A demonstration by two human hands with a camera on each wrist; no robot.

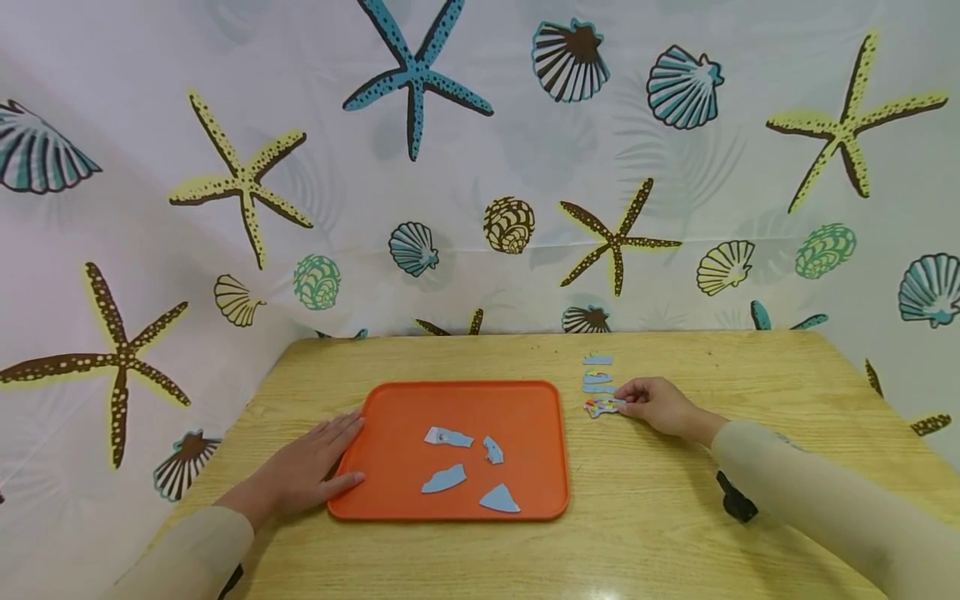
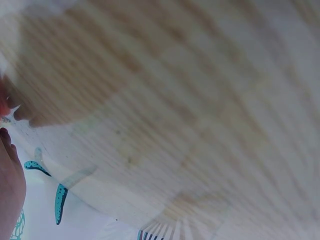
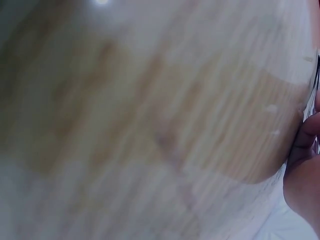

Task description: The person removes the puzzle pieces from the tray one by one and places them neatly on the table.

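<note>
Hands of one person, unequally engaged at a wooden tabletop (image 1: 652, 533). Left hand (image 1: 311, 462): released, fingers extended, fingertips and thumb at the left rim of an orange tray (image 1: 405, 408). Right hand (image 1: 660, 404): thumb and fingers pinch the right end of a multicoloured piece (image 1: 602, 407), beyond the tray's right edge, toward the tabletop's far edge; whether the piece rests flat or is slightly raised cannot be told, and the wrist views do not show the grip. Farther toward that edge, three narrow blue strips (image 1: 598, 360) form a column. Four loose flat pieces (image 1: 444, 478) lie apart on the tray, one wedge-shaped, by the near rim.

Likely faults, by judgement: (a) Because the multicoloured piece sits just beside the nearest strip, a push toward the far edge could knock the column out of line. (b) Thin, flat stock offers fingertips little to hold; a weak pinch at one end could let the piece pivot or drop. (c) Pressure from the left hand could shift or tip the tray, sliding its loose contents together or toward one corner.
</note>
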